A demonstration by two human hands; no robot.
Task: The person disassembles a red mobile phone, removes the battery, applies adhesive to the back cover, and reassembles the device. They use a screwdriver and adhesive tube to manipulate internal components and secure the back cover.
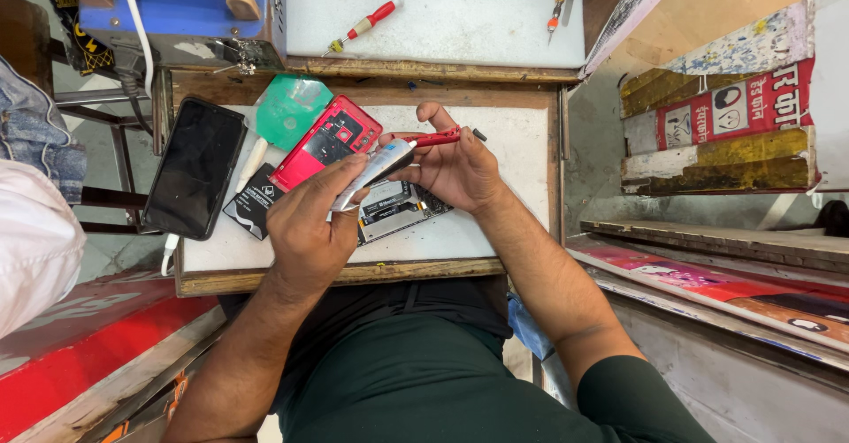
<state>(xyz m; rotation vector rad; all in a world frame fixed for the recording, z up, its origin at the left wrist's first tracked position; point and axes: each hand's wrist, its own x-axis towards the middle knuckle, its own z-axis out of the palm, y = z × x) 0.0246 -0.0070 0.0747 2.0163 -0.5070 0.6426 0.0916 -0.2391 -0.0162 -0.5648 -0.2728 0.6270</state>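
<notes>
Our left hand [305, 226] is clamped around a small white squeeze tube [371, 173], while our right hand [455, 169] pinches its red cap [438, 138]. Just beneath the grip lies an opened phone body [398, 209]; left of it, a red phone back cover [323, 142].

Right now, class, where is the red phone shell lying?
In the head view, the red phone shell lies left of centre on the white mat, between the black phone and the left hand.

Glue tube [376, 169] in left hand [305, 231]
</notes>
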